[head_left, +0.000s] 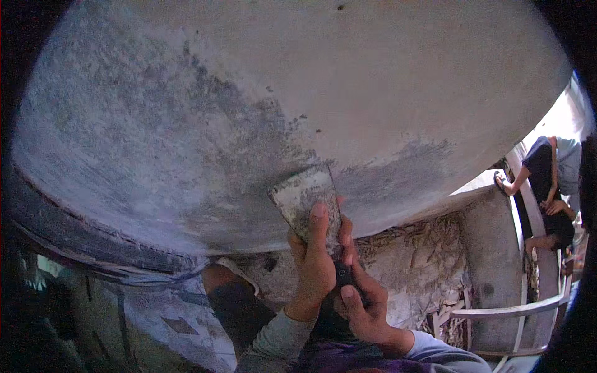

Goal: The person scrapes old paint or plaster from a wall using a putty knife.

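A broad scraper (305, 189) with a worn, pale-smeared blade meets a large curved grey surface (398, 81) above me. My left hand (314, 261) is closed on the scraper, its thumb lying flat along the blade. Lower and to the right, my right hand (367, 308) wraps round the dark handle (342, 273). Dark, rough patches spread over the curved surface left of the blade, with a smaller grey patch to its right. Towards the upper right the surface is smoother and paler.
Dry leaf-like debris (429, 248) lies below the surface's lower edge. A pale curved frame (516, 311) stands at the lower right. Other people (550, 180) are at the far right, near bright light. A dark rim (93, 230) runs along the surface's lower left.
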A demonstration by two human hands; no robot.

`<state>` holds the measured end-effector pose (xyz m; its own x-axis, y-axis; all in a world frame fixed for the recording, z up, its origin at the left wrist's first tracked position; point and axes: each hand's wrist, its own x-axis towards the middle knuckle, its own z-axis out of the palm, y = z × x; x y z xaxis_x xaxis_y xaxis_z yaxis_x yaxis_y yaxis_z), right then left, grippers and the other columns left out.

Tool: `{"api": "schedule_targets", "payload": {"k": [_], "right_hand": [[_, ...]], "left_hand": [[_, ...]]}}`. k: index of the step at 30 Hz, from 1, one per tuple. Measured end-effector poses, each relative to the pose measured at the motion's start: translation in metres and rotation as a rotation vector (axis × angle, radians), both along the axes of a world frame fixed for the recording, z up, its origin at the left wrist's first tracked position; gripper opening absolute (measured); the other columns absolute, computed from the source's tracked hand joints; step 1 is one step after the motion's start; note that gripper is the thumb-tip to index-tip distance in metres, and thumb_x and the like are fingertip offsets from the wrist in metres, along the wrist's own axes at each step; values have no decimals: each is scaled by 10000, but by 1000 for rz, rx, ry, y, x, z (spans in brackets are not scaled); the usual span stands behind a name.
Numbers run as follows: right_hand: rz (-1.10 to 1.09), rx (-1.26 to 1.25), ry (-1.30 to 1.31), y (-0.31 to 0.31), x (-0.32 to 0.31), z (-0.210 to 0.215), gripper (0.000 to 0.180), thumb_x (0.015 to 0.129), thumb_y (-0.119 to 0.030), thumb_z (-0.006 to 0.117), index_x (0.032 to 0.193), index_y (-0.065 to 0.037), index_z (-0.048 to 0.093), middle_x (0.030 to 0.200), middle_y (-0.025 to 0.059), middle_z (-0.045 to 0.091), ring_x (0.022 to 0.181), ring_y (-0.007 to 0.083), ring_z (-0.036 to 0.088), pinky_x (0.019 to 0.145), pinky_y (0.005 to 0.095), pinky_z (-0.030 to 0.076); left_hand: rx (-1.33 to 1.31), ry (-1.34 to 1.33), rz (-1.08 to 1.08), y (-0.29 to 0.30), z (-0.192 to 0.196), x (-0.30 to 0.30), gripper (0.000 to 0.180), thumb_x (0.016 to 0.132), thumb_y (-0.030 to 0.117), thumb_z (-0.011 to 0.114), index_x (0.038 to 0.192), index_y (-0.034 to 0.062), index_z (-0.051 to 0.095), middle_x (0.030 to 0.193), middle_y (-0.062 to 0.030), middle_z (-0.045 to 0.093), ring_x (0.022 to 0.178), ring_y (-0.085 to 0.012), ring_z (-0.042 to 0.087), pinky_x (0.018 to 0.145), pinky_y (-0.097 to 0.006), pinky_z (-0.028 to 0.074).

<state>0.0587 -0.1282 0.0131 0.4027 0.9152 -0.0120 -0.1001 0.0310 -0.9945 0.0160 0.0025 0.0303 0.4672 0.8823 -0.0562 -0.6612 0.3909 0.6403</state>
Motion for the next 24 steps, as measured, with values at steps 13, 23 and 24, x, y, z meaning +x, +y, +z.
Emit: {"api": "schedule_targets", "payload": {"k": [13, 23, 24], "right_hand": [[-4, -35, -11, 11, 7, -15, 512, 1012, -170, 539, 1466, 14, 391, 874, -9, 619, 709, 43, 503, 643, 203, 438], [4, -46, 118, 2, 10, -13, 478, 1016, -108, 507, 1467, 6, 398, 904, 8, 629, 749, 40, 516, 669, 208, 448], [9, -71, 39, 1, 11, -10, 481, 1017, -111, 505, 1471, 4, 391, 905, 13, 623, 751, 43, 516, 668, 210, 446]], "left_hand": [[104, 55, 33, 6, -3, 5, 429, 1033, 399, 454, 1166, 2, 547, 659, -53, 501, 442, -126, 440, 397, -240, 358], [58, 70, 39, -1, -4, 8, 436, 1035, 402, 442, 1193, 7, 536, 642, -47, 474, 435, -146, 426, 413, -251, 358], [79, 48, 32, 0, 2, 8, 437, 1036, 401, 441, 1201, 7, 533, 643, -47, 473, 438, -148, 425, 414, -253, 355]]}}
